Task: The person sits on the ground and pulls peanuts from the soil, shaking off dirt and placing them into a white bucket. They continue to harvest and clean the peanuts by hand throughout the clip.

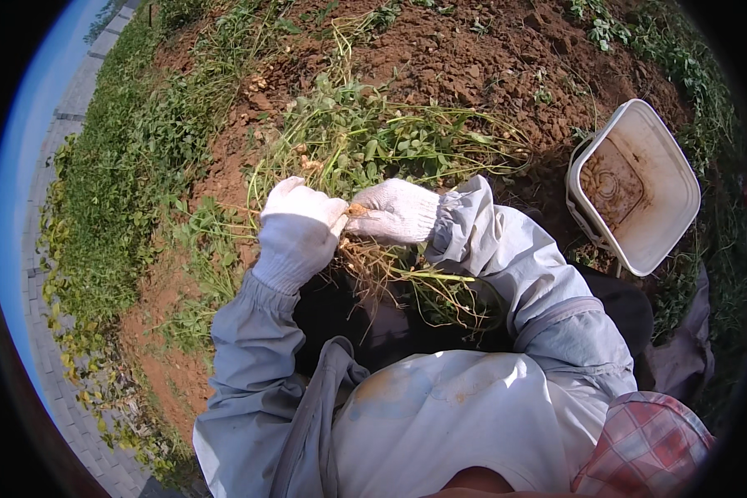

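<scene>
Both of my hands wear white knit gloves and meet in front of my lap. My left hand [302, 230] is curled shut around a peanut plant; stems run in from its left side, and its palm is hidden. Between the fingertips of my right hand [393, 210] is a small tan peanut pod [357, 210], touching or almost touching the left thumb. Thin brown roots [370, 264] hang below the hands over my dark trousers. Just beyond the hands lies a heap of uprooted peanut plants [380, 140], with a few pale pods [311, 165] showing among the stems.
A white square bucket [666, 180] leans at the right, with peanut pods [597, 180] and soil stains on its bottom. Reddish clumpy soil [467, 56] spreads ahead. Green plants [131, 168] grow at the left, beside a paved path [56, 162]. Grey cloth [681, 355] lies at the lower right.
</scene>
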Tool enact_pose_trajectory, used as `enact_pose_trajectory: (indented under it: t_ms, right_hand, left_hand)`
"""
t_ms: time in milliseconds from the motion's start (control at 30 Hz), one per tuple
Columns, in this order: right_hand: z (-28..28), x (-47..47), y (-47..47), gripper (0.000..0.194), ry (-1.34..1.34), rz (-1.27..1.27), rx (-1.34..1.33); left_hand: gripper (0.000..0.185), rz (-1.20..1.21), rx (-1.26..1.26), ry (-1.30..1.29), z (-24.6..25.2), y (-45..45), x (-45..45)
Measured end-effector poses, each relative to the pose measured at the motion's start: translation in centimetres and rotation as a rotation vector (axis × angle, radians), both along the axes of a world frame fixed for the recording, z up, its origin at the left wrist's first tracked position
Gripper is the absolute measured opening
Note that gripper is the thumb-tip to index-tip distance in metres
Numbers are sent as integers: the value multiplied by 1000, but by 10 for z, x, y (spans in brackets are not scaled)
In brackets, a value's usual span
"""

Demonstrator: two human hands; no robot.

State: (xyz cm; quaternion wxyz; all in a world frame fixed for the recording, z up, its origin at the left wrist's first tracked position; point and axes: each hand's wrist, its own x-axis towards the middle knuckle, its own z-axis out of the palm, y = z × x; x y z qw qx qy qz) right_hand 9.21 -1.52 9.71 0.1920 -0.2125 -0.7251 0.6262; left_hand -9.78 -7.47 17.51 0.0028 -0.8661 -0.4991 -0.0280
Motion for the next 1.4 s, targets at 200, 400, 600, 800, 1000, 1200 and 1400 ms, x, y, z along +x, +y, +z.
enact_pose_trajectory:
  t_ms: [200, 400, 600, 800, 1000, 1200, 1400]
  right_hand:
    - [1, 14, -20, 32, 0, 81, -513]
    - [12, 16, -17, 41, -43, 21, -324]
    - [9, 22, -6, 45, -14, -61, -28]
    - [31, 39, -8, 36, -32, -14, -222]
    - [47, 40, -24, 38, 160, -153, 317]
    - [93, 98, -30, 29, 343, -136, 147]
    - [37, 238, 12, 34, 91, -1349, 245]
  left_hand:
    - [18, -132, -8, -163, 3, -3, 1]
    - [19, -115, -18, -179, 6, -2, 3]
    - [12, -44, 6, -308, -6, 3, -1]
    - [10, 45, -257, -578, -1, 9, -13]
    - [16, 84, -308, -752, 0, -3, -11]
    - [24, 510, -473, -1485, -23, 5, -68]
    - [24, 313, -617, -1859, -31, 2, -67]
